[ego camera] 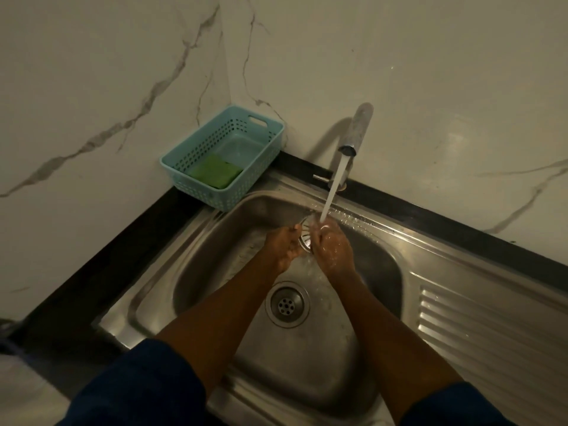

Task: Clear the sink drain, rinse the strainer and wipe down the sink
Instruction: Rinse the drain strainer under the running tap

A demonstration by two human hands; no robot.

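Rinsing the strainer [305, 239] under the running tap [356, 130], toward the back edge of the sink [215, 259], up above the basin floor and well apart from the open drain [287, 304] at the basin's middle. Pinching the strainer's left rim in the left grip [284, 244], with fingers curled round the metal. Clasping the opposite rim in the right grip [333, 249], wet and directly beneath the falling water [333, 189], though blurred enough by splash to leave the exact finger hold uncertain. Spattering the sink's back rim just beside the tap. Judged from this: the second step of the task in hand, with the drain already bare of its strainer and showing no debris, and with the wipe-down not yet begun. No reaching yet for the green sponge [215, 172] lying in the pale blue basket [267, 119] at the back left corner of the surface [123, 241], just beside the sink's rim. Next, probably: turning the strainer so as to bring both faces under the stream, keeping a firm hold on slick metal, then lowering it squarely into the drain, shutting off the tap and fetching the sponge from the basket. Worth guarding against: dropping the wet strainer into the basin, and sending more spray over the back edge onto the wall.
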